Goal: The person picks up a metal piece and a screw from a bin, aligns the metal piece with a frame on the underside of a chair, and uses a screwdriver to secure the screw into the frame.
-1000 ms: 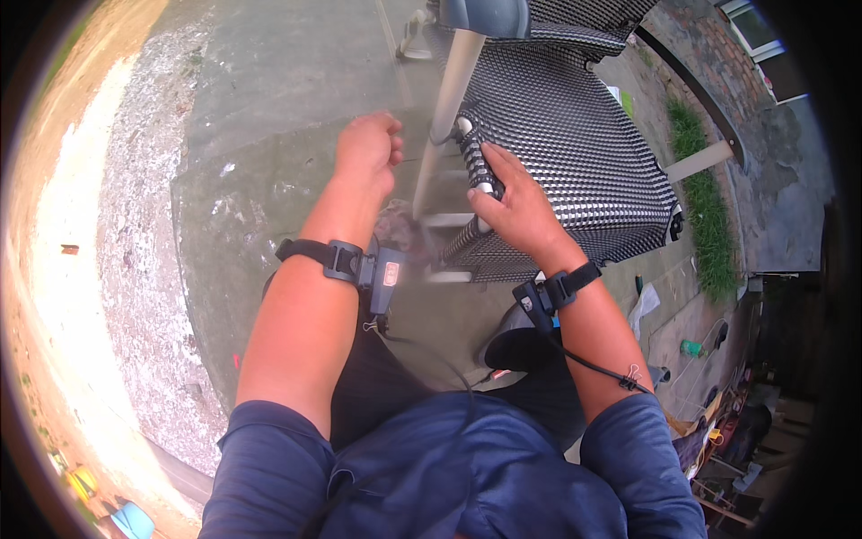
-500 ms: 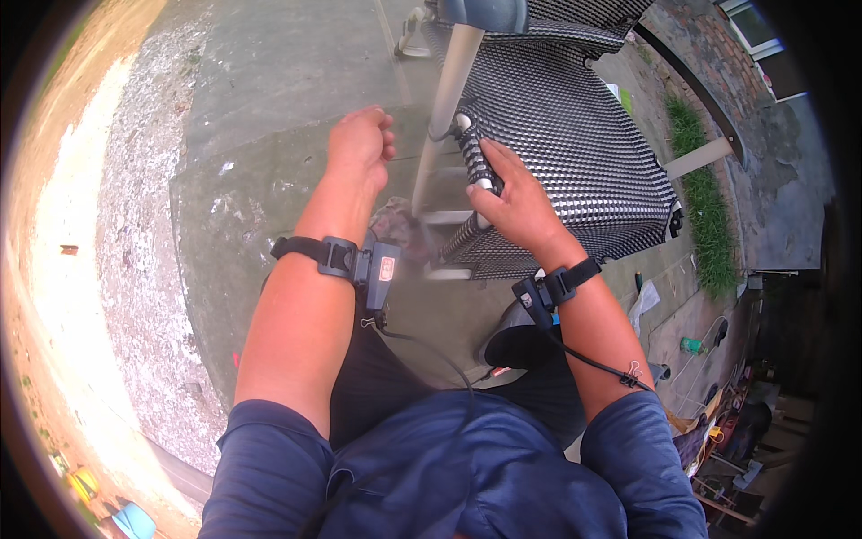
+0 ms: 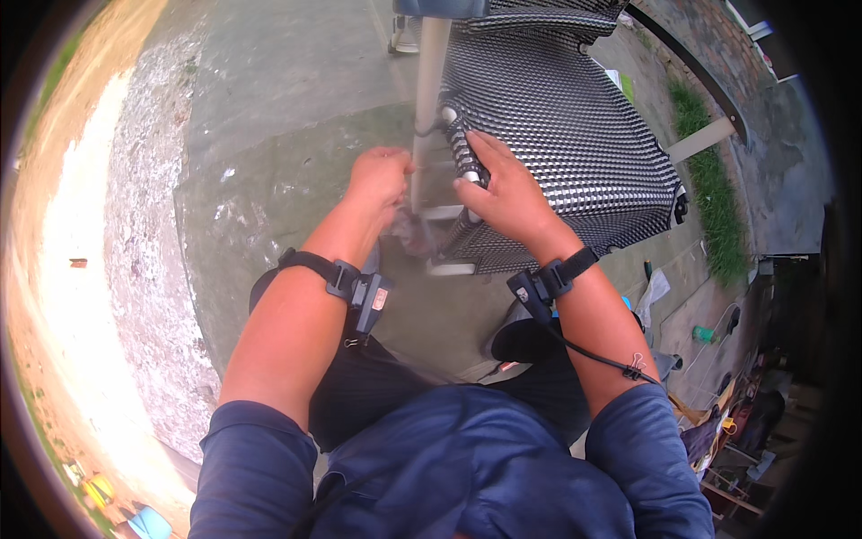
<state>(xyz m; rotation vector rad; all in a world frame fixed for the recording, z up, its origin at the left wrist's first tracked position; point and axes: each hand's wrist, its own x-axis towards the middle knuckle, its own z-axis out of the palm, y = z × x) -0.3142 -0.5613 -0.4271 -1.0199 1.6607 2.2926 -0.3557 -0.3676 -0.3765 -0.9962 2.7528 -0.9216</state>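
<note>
A piece of furniture with a black-and-white woven panel (image 3: pixel 566 135) and a pale tube frame, apparently a chair, lies on its side before me. My right hand (image 3: pixel 507 189) grips the rail (image 3: pixel 464 148) at the panel's left edge, where woven strap is wound around it and bare white tube shows between. Its thumb sits on the near end of the winding. My left hand (image 3: pixel 381 184) is closed, knuckles up, just left of the upright pale leg (image 3: pixel 431 81). Whatever its fingers hold, if anything, is hidden.
A dark curved bar (image 3: pixel 687 67) extends from the furniture at the upper right, above a strip of grass (image 3: pixel 696 189). A green-grey mat (image 3: pixel 269 216) covers the ground. Clutter, including a green roll (image 3: pixel 704 334) and a white bag (image 3: pixel 655 286), lies at the right.
My left hand has come nearer me and to the right, closer to the leg. My right hand stays on the wound rail. The view has shifted slightly.
</note>
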